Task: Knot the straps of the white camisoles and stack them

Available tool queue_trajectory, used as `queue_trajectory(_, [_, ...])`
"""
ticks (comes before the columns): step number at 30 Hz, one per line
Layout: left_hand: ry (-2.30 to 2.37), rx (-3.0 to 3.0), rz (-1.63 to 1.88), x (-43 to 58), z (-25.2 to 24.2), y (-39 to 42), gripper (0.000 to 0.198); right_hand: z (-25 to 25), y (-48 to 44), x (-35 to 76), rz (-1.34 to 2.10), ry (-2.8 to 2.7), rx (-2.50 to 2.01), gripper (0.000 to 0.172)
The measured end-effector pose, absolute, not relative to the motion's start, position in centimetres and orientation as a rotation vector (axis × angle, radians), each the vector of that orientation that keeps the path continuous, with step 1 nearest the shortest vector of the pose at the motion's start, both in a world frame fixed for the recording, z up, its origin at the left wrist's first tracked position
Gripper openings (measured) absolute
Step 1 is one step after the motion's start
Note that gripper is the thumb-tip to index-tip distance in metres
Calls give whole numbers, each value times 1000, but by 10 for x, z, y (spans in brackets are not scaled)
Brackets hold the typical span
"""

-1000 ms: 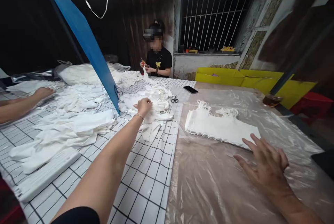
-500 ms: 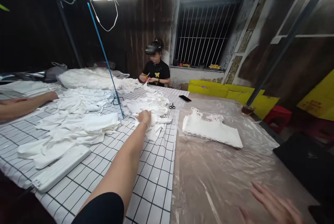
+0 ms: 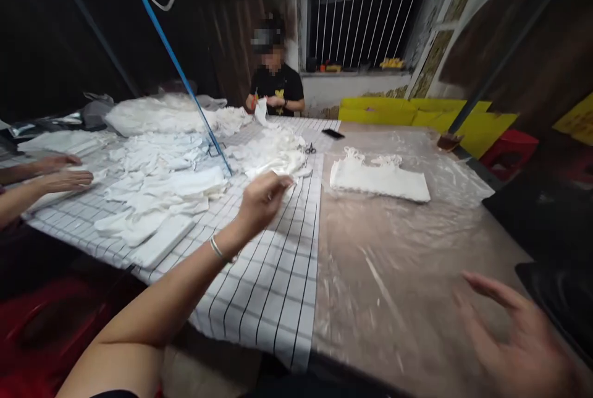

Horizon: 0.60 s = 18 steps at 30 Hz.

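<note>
Checked cloth (image 3: 259,305) covers the left of the table (image 3: 417,299), clear plastic (image 3: 361,225) the right. The left hand (image 3: 266,200) is curled, fingertips together, near the white pile (image 3: 273,148); whether it pinches anything, I cannot tell. The right hand (image 3: 514,330), blurred, opens wide above the plastic, holding nothing. A white stack (image 3: 380,180) lies beyond. Behind stand a barred window (image 3: 361,15) and yellow boxes (image 3: 377,114).

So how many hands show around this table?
6: the wearer's left hand at centre, right hand lower right, a co-worker's hands far left, another co-worker's hands at the back. More may be hidden.
</note>
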<state>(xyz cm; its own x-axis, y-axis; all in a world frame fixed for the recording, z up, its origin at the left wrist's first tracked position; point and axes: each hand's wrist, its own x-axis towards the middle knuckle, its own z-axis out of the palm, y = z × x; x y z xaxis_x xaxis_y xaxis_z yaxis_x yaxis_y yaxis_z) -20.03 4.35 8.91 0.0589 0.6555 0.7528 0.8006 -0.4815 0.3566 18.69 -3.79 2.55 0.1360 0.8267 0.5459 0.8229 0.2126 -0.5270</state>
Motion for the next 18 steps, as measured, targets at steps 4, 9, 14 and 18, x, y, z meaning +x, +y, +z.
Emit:
queue_trajectory(4, [-1319, -2635, -1092, -139, 7, -54, 19, 22, -44, 144, 294, -1753, -1517, 38])
queue_trajectory(9, [-1479, -2809, -894, -117, -21, -106, 27, 15, -35, 102, 556, -1868, -1405, 28])
queue_trajectory(14, [-1571, -2768, -1010, -150, 1, -88, 26, 18, -10, 38, 706, -2039, -1469, 31])
queue_trajectory(18, [-1999, -2242, -1176, -199, 14, -18, 32, 22, 3, -12, 611, -2336, -1552, 35])
